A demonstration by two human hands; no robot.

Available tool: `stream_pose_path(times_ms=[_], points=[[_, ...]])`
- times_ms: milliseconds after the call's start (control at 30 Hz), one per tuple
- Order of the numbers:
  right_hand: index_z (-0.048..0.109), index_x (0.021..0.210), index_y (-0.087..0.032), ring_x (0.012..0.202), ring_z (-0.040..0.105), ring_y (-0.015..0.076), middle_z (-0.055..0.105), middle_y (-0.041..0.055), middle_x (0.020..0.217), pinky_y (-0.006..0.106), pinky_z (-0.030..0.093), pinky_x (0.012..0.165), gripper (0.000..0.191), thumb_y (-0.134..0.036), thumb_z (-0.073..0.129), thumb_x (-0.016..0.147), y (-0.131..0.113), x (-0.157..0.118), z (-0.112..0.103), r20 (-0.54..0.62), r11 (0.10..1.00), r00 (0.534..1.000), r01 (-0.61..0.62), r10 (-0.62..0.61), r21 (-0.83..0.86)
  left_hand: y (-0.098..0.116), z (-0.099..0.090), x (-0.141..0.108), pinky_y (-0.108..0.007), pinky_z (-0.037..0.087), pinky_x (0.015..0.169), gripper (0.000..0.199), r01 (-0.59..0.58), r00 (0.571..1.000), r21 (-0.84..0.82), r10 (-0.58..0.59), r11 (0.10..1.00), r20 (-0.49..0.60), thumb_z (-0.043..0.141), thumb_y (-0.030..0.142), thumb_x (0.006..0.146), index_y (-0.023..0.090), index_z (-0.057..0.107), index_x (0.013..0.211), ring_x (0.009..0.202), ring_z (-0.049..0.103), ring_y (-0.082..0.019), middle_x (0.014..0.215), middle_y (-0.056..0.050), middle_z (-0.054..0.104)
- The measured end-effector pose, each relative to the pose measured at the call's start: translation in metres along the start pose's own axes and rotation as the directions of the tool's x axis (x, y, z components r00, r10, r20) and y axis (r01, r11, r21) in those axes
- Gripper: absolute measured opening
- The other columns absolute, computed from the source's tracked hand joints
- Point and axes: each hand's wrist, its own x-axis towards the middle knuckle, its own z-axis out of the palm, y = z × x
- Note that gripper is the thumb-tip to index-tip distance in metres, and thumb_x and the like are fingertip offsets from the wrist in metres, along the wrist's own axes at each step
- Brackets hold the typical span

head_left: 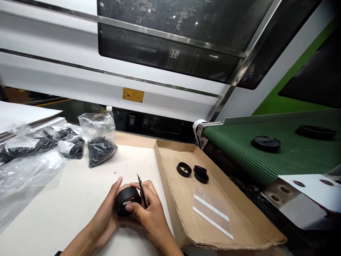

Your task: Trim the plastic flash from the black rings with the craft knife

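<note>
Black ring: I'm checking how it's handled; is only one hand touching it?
No, the left hand and the right hand both touch the black ring.

The white table supports an open cardboard tray at right. Clear bags of small black parts rest at left.

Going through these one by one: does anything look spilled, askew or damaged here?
Somewhat: small dark specks are scattered over the white table and inside the cardboard tray, standing out like stray debris on pale surfaces. The tray's near edge also looks ragged. The held black ring shows no clear damage.
</note>
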Motion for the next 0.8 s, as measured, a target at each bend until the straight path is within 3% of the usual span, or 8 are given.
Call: stream_pose_path(times_ms=[133,267,400,533,800], points=[[0.063,0.118,-0.036,0.087,0.056,0.0140,0.044,-0.0022,0.106,0.024,0.046,0.078,0.056,-0.005,0.074,0.072,-0.001,-0.003,0.000,0.020,0.991,0.999,0.034,-0.032,-0.128,-0.006,-0.004,0.003,-0.023,0.049,0.062,0.035,-0.041,0.995,-0.039,0.037,0.998,-0.088,0.067,0.053,0.079,0.018,0.070,0.084,0.063,0.052,-0.012,0.071,0.000,0.062],[0.060,0.116,-0.034,0.081,0.057,0.0111,0.042,-0.0019,0.109,0.022,0.048,0.072,0.062,0.006,0.056,0.069,0.005,-0.006,0.004,-0.011,0.982,0.998,0.056,-0.059,-0.179,-0.018,-0.005,0.011,-0.019,0.045,0.059,0.026,-0.143,0.983,-0.075,0.133,0.987,-0.126,0.078,0.042,0.071,0.018,0.069,0.079,0.060,0.040,-0.008,0.070,0.004,0.056],[0.058,0.107,-0.030,0.081,0.058,0.0110,0.044,-0.0024,0.108,0.021,0.047,0.070,0.060,0.009,0.045,0.063,0.011,-0.007,0.010,-0.085,0.966,0.994,0.042,-0.066,-0.256,-0.031,-0.003,0.018,-0.019,0.039,0.054,0.026,-0.215,0.967,-0.110,0.197,0.970,-0.159,0.077,0.040,0.069,0.017,0.064,0.070,0.059,0.030,-0.009,0.063,0.006,0.043],[0.055,0.092,-0.026,0.072,0.056,0.0119,0.045,-0.0023,0.101,0.022,0.045,0.064,0.043,0.005,0.042,0.064,0.014,-0.005,0.017,-0.140,0.952,0.989,-0.010,-0.035,-0.305,-0.038,-0.004,0.023,-0.020,0.037,0.055,0.027,-0.231,0.963,-0.137,0.207,0.963,-0.171,0.074,0.039,0.072,0.017,0.060,0.071,0.059,0.025,-0.010,0.060,0.007,0.032],[0.053,0.089,-0.026,0.065,0.055,0.0121,0.044,-0.0023,0.100,0.023,0.041,0.057,0.040,0.002,0.042,0.063,0.014,-0.003,0.024,-0.191,0.906,0.982,-0.089,0.009,-0.415,-0.041,-0.009,0.028,-0.018,0.037,0.054,0.024,-0.270,0.945,-0.172,0.226,0.948,-0.236,0.075,0.033,0.072,0.017,0.058,0.067,0.059,0.025,-0.009,0.063,0.007,0.034]])
